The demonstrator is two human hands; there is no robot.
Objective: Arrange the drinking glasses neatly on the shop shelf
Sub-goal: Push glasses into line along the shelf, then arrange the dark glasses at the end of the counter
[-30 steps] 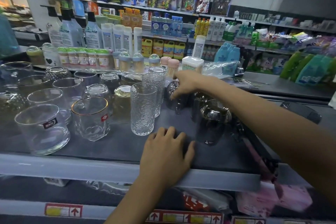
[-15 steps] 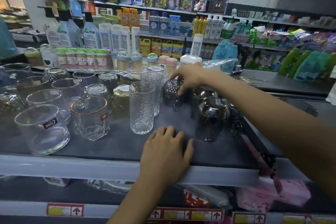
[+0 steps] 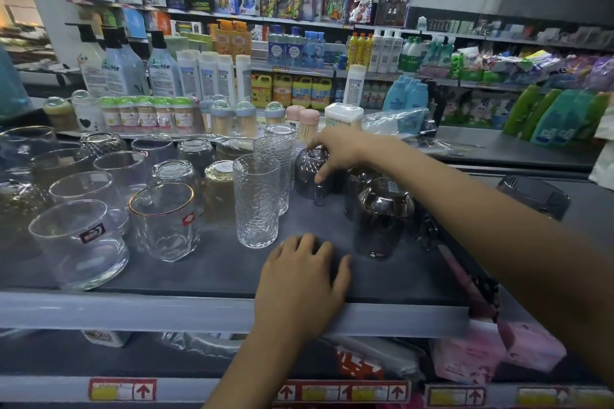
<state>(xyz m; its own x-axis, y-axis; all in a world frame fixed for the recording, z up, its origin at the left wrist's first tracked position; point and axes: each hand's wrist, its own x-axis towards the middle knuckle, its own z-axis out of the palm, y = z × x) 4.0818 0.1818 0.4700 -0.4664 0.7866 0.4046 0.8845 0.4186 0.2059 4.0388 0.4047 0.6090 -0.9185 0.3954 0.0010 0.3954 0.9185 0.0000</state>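
The right hand (image 3: 337, 151) lays spread fingers over the upturned smoked glass (image 3: 310, 176); the left hand (image 3: 300, 282) lies flat on the shelf (image 3: 166, 312). The glass seems fragile and slippery: better to grip its wall.

The left grip (image 3: 300, 285) and right grip (image 3: 339, 149) were bare hands. Behind them, the left forearm (image 3: 252, 368) and right forearm (image 3: 465, 209) ran uncovered to the view's edge. Fingernails seemed short, though blurred.
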